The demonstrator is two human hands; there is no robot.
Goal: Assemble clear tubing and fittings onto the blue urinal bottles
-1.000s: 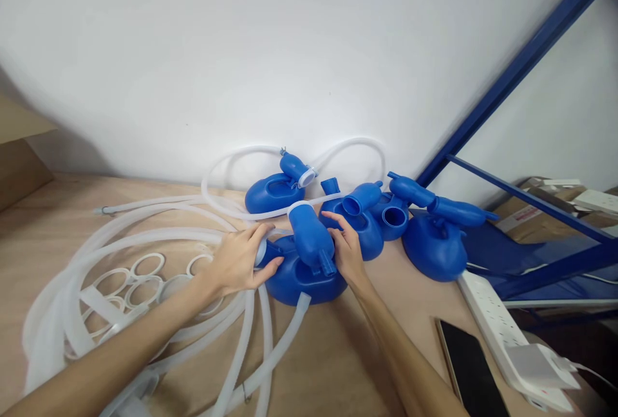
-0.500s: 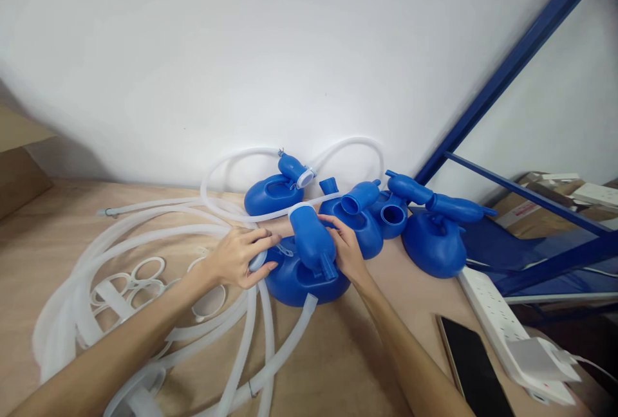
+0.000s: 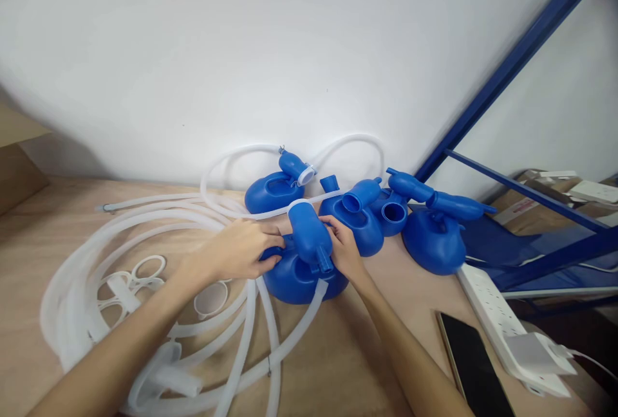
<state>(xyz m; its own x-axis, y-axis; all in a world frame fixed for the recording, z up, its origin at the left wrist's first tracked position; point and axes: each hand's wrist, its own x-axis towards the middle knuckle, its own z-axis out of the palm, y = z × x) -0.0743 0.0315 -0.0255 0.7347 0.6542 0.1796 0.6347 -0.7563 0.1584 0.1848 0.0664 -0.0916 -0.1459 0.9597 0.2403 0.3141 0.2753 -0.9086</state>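
Observation:
In front of me on the wooden table lies a blue plastic urinal bottle (image 3: 284, 285), with a blue rounded funnel piece (image 3: 309, 230) tilted above it, a white ring at the funnel's rim. My left hand (image 3: 248, 250) is closed around the bottle's left end, thumb below and fingers over the top; the hand covers most of that end. Against the funnel piece's right side, my right hand (image 3: 345, 246) holds the bottle and funnel, its lower fingers partly hidden behind them. Just beside the bottle's front rests the loose end of a clear tube (image 3: 313, 304).
Translucent tubing (image 3: 82, 288) lies coiled on the left, around white rings (image 3: 149, 267) and a clear flanged part (image 3: 164, 378). More blue bottles (image 3: 434, 243) stand behind and right. A power strip (image 3: 497, 314) and phone (image 3: 476, 365) lie at right, beside a blue metal frame (image 3: 512, 56).
My left hand has turned over the bottle's left end, now hiding the pale ring seen there. The tube's loose end and the clear flanged part have shifted right. My right hand stays in place.

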